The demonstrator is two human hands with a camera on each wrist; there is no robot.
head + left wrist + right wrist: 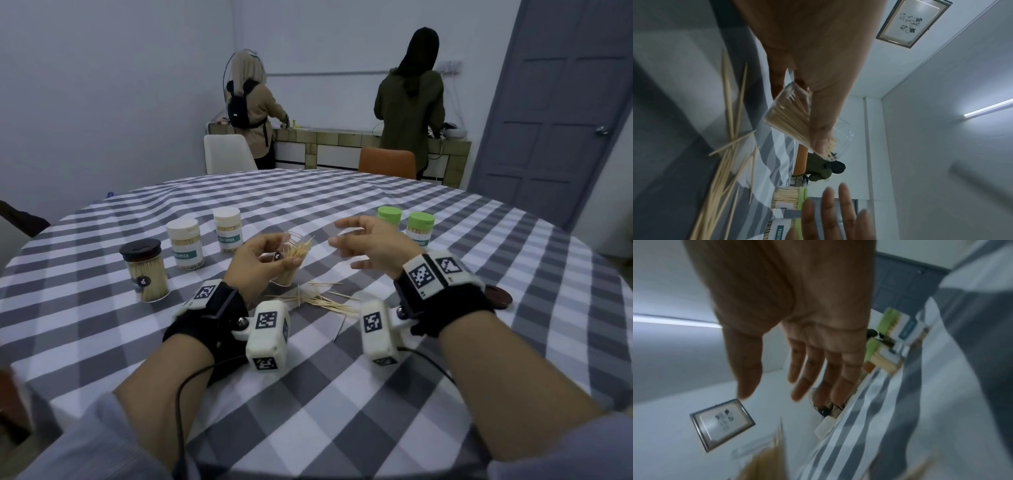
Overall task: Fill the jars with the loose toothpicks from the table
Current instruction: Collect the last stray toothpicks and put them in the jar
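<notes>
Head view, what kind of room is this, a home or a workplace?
Probably a plain dining or common room, though I cannot tell home from workplace. A round table under a checked cloth with chairs around it, a tiled counter along the wall where two people stand, and a panelled door.

Both forearms are bare from pushed-up sleeves of pale grey-blue cloth, perhaps finely striped, though the blur near the frame edge leaves that unsure. Behind the left hand (pixel 255 265) sits a black fabric wrist wrap (pixel 209 329) with a white tag of black square code on top. A white boxy camera housing (pixel 269 337) with similar codes hangs from a silver screw, and a thin black cable (pixel 180 404) runs back. Behind the right hand (pixel 371 245) a matching black wrap (pixel 452 305) carries two code tags and its own white housing (pixel 376 329).
</notes>
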